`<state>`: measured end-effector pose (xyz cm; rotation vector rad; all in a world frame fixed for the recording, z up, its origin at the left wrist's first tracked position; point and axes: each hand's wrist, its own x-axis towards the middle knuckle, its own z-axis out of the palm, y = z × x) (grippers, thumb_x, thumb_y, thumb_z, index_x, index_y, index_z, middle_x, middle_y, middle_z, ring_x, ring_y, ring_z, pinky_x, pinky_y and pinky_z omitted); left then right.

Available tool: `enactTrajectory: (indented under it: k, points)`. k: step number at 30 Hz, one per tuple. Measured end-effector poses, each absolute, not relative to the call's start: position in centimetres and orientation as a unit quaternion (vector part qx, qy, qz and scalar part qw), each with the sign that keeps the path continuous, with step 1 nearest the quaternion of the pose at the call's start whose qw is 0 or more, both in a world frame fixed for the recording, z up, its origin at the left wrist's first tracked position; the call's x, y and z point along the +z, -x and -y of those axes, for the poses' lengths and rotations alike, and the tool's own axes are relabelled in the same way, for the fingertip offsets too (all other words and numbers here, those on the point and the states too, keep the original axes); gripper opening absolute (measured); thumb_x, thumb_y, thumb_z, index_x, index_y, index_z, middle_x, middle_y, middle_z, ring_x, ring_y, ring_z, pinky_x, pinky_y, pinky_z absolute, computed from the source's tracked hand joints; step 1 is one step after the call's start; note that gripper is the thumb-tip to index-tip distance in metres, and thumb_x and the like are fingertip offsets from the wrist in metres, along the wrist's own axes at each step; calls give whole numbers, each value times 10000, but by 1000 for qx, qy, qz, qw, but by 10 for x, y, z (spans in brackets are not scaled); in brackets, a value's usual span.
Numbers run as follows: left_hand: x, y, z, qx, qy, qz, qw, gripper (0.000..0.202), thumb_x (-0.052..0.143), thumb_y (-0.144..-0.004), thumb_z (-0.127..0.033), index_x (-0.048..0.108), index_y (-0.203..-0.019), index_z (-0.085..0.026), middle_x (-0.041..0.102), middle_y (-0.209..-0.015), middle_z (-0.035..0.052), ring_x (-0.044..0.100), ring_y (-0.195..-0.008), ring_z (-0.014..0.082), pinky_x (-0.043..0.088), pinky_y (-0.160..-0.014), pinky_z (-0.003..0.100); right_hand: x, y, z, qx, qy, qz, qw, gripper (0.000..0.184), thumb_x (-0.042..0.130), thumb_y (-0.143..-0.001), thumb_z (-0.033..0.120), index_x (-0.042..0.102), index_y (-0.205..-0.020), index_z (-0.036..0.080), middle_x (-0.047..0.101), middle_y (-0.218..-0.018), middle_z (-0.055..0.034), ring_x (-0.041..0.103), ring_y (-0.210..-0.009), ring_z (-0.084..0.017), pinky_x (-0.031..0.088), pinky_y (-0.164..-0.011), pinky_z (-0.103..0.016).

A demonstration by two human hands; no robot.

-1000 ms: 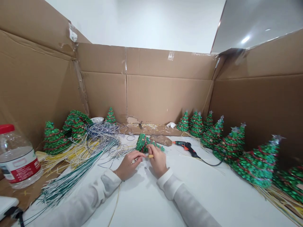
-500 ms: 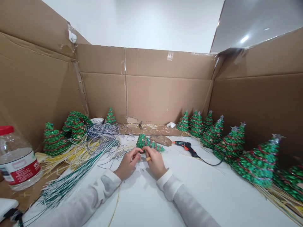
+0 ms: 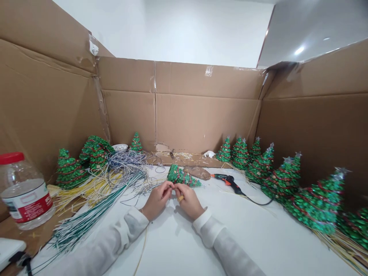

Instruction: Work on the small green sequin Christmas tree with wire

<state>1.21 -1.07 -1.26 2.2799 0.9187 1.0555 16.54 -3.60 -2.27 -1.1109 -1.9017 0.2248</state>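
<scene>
My left hand [image 3: 157, 200] and my right hand [image 3: 188, 200] meet at the middle of the white table [image 3: 169, 245], their fingertips close together. Both pinch a small stem, mostly hidden by my fingers, and its yellow end [image 3: 180, 198] shows at my right hand. Just beyond my fingers, a small green tinsel tree [image 3: 181, 176] lies on its side, apart from my hands. Both white sleeves are pushed up to the wrists.
A black-and-orange hot glue gun [image 3: 227, 179] lies to the right, beside a brown lump [image 3: 195, 173]. Several tinsel trees [image 3: 316, 203] stand along the right. Wire bundles [image 3: 94, 203], more trees and a plastic bottle [image 3: 24, 191] sit left, inside cardboard walls [image 3: 184, 119].
My hands have drawn closer together, and the yellow end has shifted down against my right hand. The whole view has moved slightly, with things sitting a little lower in the picture.
</scene>
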Motion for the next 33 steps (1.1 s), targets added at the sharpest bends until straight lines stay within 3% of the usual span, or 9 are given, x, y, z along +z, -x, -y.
enactTrajectory:
  k: [6,13,20,29,33]
  points:
    - [-10,-13,12,388,-843,-325,184,181,337,-897,-264,505,-907,-198,584,-851,10,547,-790,144,416,-724,265,-20,-166,37,5,486,775,405,183,417,-855,183,594,-812,190,610,-736,-32,522,-718,-159,337,-625,-239]
    - [-12,-12,10,393,-844,-326,164,155,348,-894,-235,498,-910,-199,587,-869,16,554,-823,153,427,-753,280,-17,-168,38,-30,491,788,369,174,438,-858,202,572,-748,198,611,-702,-14,494,-663,-146,286,-586,-236]
    - [-12,-12,9,397,-835,-336,178,146,365,-895,-244,495,-941,-197,598,-889,15,561,-833,152,431,-751,276,-20,-167,37,-25,499,786,364,141,473,-862,246,604,-821,216,627,-709,-8,522,-662,-143,289,-573,-229]
    - [-10,-9,5,438,-832,-332,79,127,380,-879,-182,493,-932,-203,535,-944,33,464,-940,186,379,-850,343,-23,-179,29,-6,572,712,408,203,434,-879,298,624,-863,228,638,-724,-10,558,-698,-151,313,-589,-224]
    - [-11,-8,1,462,-811,-357,35,184,429,-841,-161,472,-1010,-217,488,-1032,44,414,-1033,208,348,-912,378,-25,-184,25,-4,595,698,399,201,443,-869,292,629,-827,230,633,-723,-8,549,-716,-156,304,-584,-224]
